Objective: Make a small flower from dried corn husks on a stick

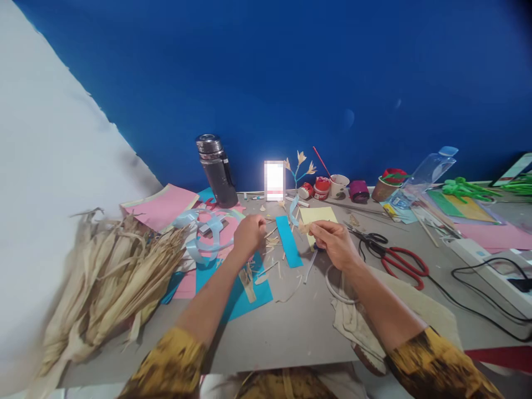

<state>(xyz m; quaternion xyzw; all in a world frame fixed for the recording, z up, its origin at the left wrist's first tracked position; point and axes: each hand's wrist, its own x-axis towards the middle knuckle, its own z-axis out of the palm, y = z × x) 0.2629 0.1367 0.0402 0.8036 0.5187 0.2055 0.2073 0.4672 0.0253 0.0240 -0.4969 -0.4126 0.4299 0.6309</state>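
My right hand [336,243] pinches a small pale piece of corn husk [305,228] between thumb and fingertips. Just behind it rises a branched blue stem with husk flowers [295,173], and a light blue ribbon [294,213] hangs below that; whether the ribbon joins the held piece I cannot tell. My left hand [249,237] hovers over the table with its fingers curled together, and anything inside them is hidden. Between the hands lies a blue paper strip [288,241]. Husk scraps [272,242] are scattered beside it, and a yellow paper [319,216] lies behind my right hand.
A big bundle of dried corn husks [112,282] lies at left, near a dark flask [216,172]. Red-handled pliers [405,266], black scissors [374,239] and a white power strip [490,271] are on the right. Paint pots [321,188] and a paper cup [339,186] line the wall.
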